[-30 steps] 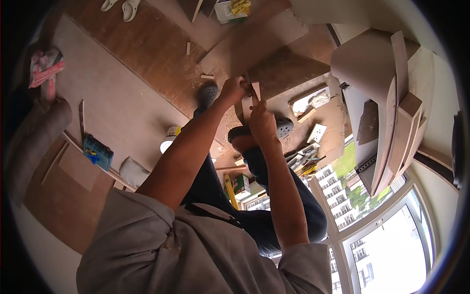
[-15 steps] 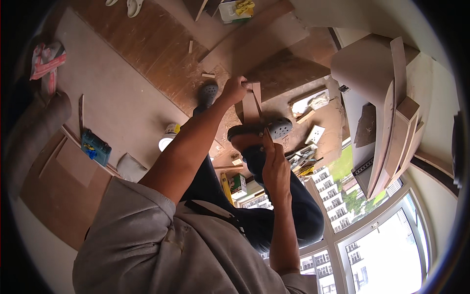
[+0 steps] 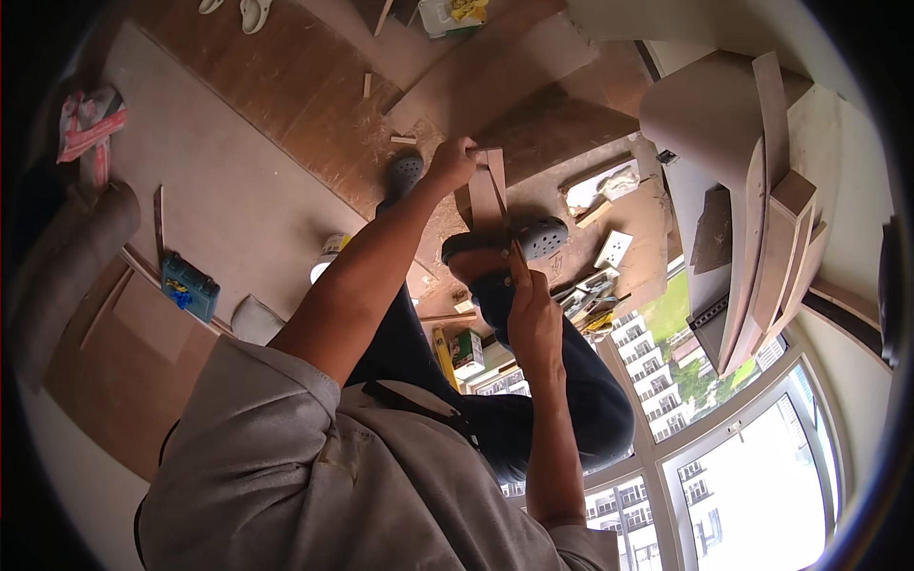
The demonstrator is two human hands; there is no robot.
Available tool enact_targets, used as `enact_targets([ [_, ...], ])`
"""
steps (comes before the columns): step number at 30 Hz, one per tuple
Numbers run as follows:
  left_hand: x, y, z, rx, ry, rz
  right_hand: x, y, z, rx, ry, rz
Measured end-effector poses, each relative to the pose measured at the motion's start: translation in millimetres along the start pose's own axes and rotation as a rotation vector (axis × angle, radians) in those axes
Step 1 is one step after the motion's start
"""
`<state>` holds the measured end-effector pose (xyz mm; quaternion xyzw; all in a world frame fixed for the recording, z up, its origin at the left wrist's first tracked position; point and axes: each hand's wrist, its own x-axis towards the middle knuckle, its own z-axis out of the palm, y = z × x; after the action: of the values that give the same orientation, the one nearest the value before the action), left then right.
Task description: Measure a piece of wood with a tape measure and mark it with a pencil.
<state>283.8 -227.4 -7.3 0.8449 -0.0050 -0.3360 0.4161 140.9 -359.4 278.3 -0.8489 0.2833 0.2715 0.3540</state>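
My left grip [image 3: 455,164] clamped the far end of the wooden strip [image 3: 487,195]; my right grip [image 3: 533,319] pinched its near end.

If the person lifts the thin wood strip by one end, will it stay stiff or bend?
The wood strip looks thin and narrow, so it probably flexes a little yet keeps its shape. It seems light: the left hand steadies its top end alone. Being flat, it should not roll.

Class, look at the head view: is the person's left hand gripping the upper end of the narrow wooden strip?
Yes, the left hand is closed around the top of the narrow wooden strip, with the right hand lower down.
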Motion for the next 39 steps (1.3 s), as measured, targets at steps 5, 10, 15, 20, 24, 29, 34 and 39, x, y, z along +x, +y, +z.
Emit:
enact_targets([
  [5, 10.3, 50.0, 6.8, -0.089, -0.122, -0.037, 142.5, 31.7, 49.9, -0.111, 0.126, -0.181],
  [10, 3.4, 11.3, -7.1, -0.031, -0.078, -0.022, 80.4, 16.5, 36.8, -0.112, 0.069, -0.287],
  [15, 7.9, 5.4, -4.5, -0.027, -0.045, -0.058, 13.2, 9.8, 14.9, 0.028, 0.027, -0.087],
  [20, 15.1, 32.2, 5.8, -0.063, -0.083, -0.015, 130.1, 19.7, 47.1, -0.095, 0.057, -0.009],
  [24, 7.7, 6.7, 0.6, 0.008, -0.018, 0.064, 100.8, 10.1, 39.7, -0.247, 0.063, -0.312],
  [29, 4.5, 18.2, -4.7, 0.017, -0.041, -0.012, 8.5, 13.0, -3.6, -0.194, -0.024, -0.175],
  [34, 9.3, 45.1, 0.6, -0.037, -0.085, -0.021, 116.9, 23.3, 39.6, -0.248, 0.039, -0.237],
  [39, -1.6, 22.9, -1.5, -0.079, -0.113, -0.053, 99.6, 4.8, 38.9, -0.091, 0.008, -0.096],
])
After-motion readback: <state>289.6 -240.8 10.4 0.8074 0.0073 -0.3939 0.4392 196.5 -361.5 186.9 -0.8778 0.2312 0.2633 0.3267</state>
